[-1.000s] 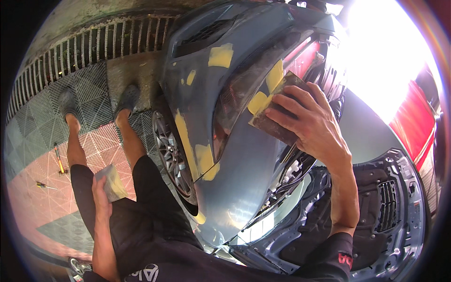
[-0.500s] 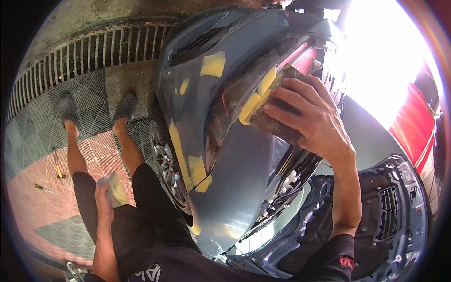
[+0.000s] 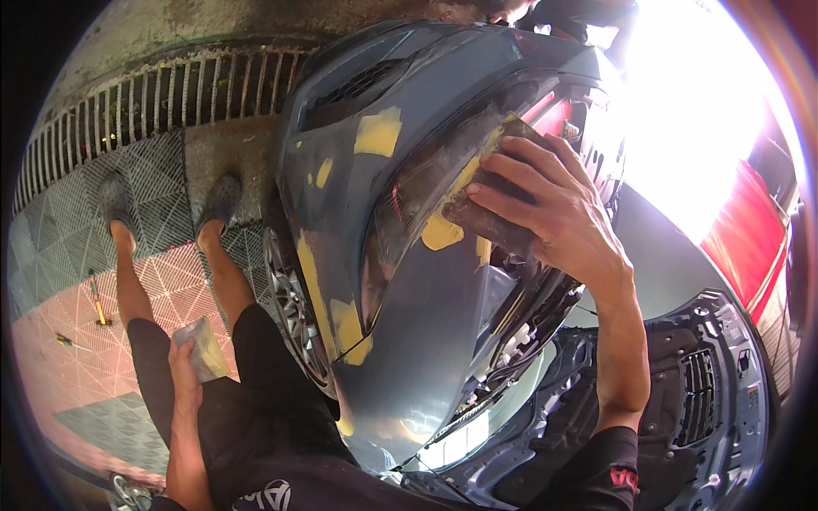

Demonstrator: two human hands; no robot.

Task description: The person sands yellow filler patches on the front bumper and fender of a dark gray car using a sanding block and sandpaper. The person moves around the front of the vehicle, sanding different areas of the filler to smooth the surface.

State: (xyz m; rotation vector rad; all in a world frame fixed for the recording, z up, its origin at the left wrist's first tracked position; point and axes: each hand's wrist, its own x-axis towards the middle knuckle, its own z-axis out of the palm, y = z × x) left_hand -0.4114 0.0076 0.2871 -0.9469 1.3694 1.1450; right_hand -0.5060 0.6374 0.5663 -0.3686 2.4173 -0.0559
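Observation:
My right hand point(image 3: 573, 209) is closed on a dark, flat putty spreader point(image 3: 503, 220), its fingers lying across the blade. Yellow putty clings along the spreader's edge, which rests at the corner between the grey fender point(image 3: 417, 332) and the dark headlight point(image 3: 394, 200). Just below that edge, a fresh-looking putty patch point(image 3: 442, 232) sits on the fender. Over my left thigh, my left hand point(image 3: 184, 372) grips a greyish flat plate point(image 3: 207, 351) smeared with yellow putty.
More putty patches point(image 3: 377, 133) mark the car's bumper point(image 3: 341, 192). The raised hood point(image 3: 656, 409) stands at the right. On the floor tiles lie a hammer point(image 3: 98, 298) and a screwdriver point(image 3: 72, 342). A drain grate point(image 3: 162, 98) runs behind my feet. Part of another person point(image 3: 511, 10) shows at the top.
The thick yellow putty on the spreader's edge has thinned, and a patch now lies on the fender beside it. My left hand keeps its hold on the plate.

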